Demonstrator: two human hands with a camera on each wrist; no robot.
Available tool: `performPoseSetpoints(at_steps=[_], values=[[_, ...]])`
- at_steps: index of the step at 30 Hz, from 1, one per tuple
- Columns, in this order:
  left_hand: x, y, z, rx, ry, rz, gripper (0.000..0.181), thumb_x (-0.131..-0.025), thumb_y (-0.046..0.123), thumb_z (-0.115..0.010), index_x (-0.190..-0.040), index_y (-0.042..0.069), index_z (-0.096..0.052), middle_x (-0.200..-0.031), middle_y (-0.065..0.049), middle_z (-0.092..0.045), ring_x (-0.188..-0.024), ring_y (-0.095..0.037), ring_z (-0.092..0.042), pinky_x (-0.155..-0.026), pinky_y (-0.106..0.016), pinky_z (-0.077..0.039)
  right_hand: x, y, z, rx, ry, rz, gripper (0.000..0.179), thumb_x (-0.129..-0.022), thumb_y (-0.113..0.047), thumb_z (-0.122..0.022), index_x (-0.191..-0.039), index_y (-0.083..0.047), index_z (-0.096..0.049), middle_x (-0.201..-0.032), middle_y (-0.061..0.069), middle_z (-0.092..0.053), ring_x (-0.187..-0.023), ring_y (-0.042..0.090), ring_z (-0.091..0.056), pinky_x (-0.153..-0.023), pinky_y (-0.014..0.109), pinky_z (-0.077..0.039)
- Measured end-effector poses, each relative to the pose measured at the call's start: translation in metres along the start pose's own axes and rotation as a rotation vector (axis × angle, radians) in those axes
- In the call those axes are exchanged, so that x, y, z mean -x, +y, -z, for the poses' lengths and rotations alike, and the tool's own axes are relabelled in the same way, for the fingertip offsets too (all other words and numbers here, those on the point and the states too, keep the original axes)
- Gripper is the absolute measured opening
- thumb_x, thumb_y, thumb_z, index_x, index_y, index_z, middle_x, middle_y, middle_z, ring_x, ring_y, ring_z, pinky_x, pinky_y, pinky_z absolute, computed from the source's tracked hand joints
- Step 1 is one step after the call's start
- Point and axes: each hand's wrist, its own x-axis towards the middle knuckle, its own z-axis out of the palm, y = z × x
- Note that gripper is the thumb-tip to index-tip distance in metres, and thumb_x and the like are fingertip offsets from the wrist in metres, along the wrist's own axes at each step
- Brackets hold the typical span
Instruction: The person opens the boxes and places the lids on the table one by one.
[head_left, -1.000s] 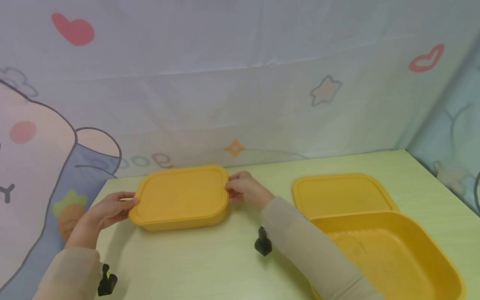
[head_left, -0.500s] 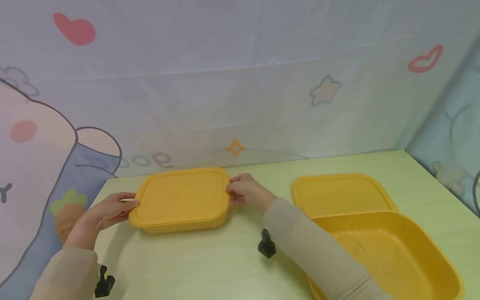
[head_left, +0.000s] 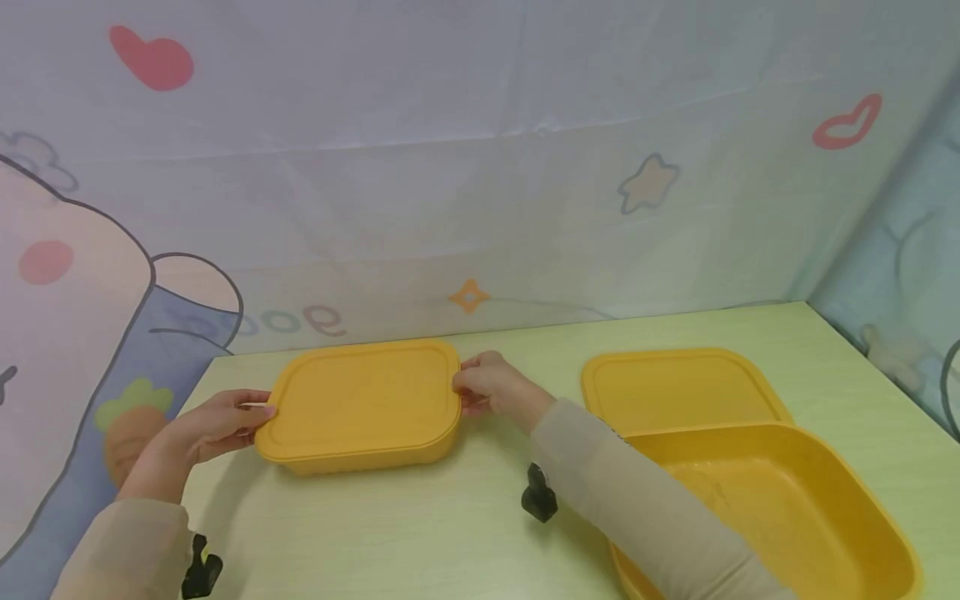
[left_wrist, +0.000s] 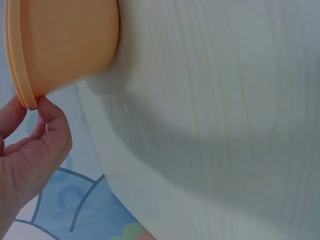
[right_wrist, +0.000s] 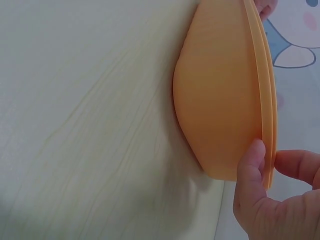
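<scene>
A yellow rectangular lidded container (head_left: 363, 404) with rounded corners is at the back left of the table in the head view. My left hand (head_left: 217, 425) pinches its left rim between thumb and fingers; the left wrist view shows the fingers (left_wrist: 55, 125) at the rim and lid edge. On the opposite side my right hand (head_left: 498, 387) pinches the right rim. The right wrist view has one finger (right_wrist: 252, 165) under the rim and another on the lid side. The lid lies over the container top, and its inside is hidden.
To the right, a larger open yellow container (head_left: 780, 508) stands on the pale table (head_left: 405, 533), partly behind my right sleeve (head_left: 645, 500). Behind it lies a flat yellow lid (head_left: 682, 387), overlapped by that container's rim. A printed cloth (head_left: 390, 192) hangs along the table's back edge.
The lidded container has shifted slightly toward me, both hands keeping their pinch on its rim. The larger container and loose lid stay in place.
</scene>
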Motion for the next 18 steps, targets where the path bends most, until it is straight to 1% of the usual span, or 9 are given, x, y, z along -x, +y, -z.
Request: performPoseSetpoints(at_steps=[7, 12, 16, 18], values=[[0.0038, 0.0016, -0.0009, -0.002, -0.001, 0.021, 0.063, -0.107, 0.010, -0.050, -0.145, -0.022, -0.012, -0.107, 0.000, -0.057, -0.088, -0.004, -0.062, -0.080, -0.022, -0.055, 0.0012, 0.0028, 0.0010, 0.021, -0.009, -0.001, 0.042, -0.092, 0.007, -0.057, -0.133, 0.006, -0.048, -0.074, 0.005, -0.053, -0.055, 0.011, -0.051, -0.051, 0.020, -0.052], [0.0059, 0.0024, -0.0027, -0.010, -0.006, 0.020, 0.062, -0.107, 0.009, -0.050, -0.144, -0.023, -0.013, -0.105, 0.000, -0.058, -0.087, -0.004, -0.062, -0.079, -0.022, -0.055, -0.0001, 0.0062, 0.0021, 0.019, -0.018, 0.004, 0.043, -0.088, 0.008, -0.057, -0.130, 0.006, -0.048, -0.073, 0.005, -0.053, -0.056, 0.013, -0.052, -0.053, 0.022, -0.054], [0.0080, 0.0014, -0.0031, -0.012, -0.016, 0.019, 0.063, -0.107, 0.010, -0.051, -0.144, -0.023, -0.013, -0.108, -0.001, -0.057, -0.088, -0.005, -0.063, -0.080, -0.023, -0.055, 0.0028, 0.0070, 0.0026, 0.018, -0.033, 0.004, 0.044, -0.088, 0.008, -0.056, -0.132, 0.007, -0.047, -0.073, 0.005, -0.053, -0.054, 0.011, -0.052, -0.050, 0.020, -0.053], [0.0086, 0.0006, -0.0033, -0.010, -0.018, 0.022, 0.063, -0.107, 0.011, -0.052, -0.145, -0.022, -0.013, -0.109, -0.002, -0.056, -0.089, -0.005, -0.063, -0.080, -0.023, -0.055, 0.0068, 0.0058, 0.0019, 0.027, -0.036, 0.001, 0.046, -0.090, 0.008, -0.056, -0.135, 0.007, -0.046, -0.073, 0.005, -0.052, -0.055, 0.011, -0.051, -0.049, 0.018, -0.051]])
